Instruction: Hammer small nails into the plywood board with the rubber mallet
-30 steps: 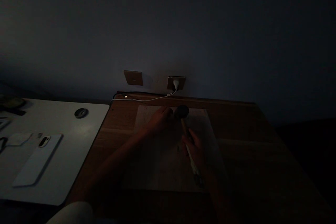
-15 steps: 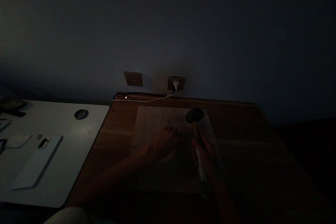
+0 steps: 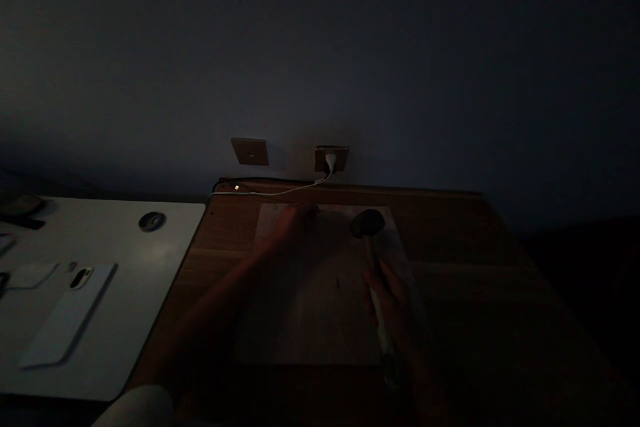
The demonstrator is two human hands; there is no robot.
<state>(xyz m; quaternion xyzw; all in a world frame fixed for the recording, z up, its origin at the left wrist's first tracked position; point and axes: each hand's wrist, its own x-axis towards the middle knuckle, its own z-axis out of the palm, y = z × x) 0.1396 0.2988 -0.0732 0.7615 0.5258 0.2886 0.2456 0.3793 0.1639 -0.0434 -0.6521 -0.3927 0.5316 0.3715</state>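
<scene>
On the left, one white table carries a dark bundle at its far left, a thin pale piece near its left edge, one pale slab with a single dark oval near its far end, and one dark ring near the far right corner.

To its right stands one wooden bench. Behind its far edge the wall bears two plates, a left plate and a right plate; one white plug sits in the right one, its white cable running to the bench's far left corner.

One board lies on the bench. The left hand is at the board's far left part, fingers bent; whether they pinch anything I cannot tell. One small dark sliver lies right of the board's middle. The right hand is clamped round the handle of one mallet, its dark head over the board's far right corner.
</scene>
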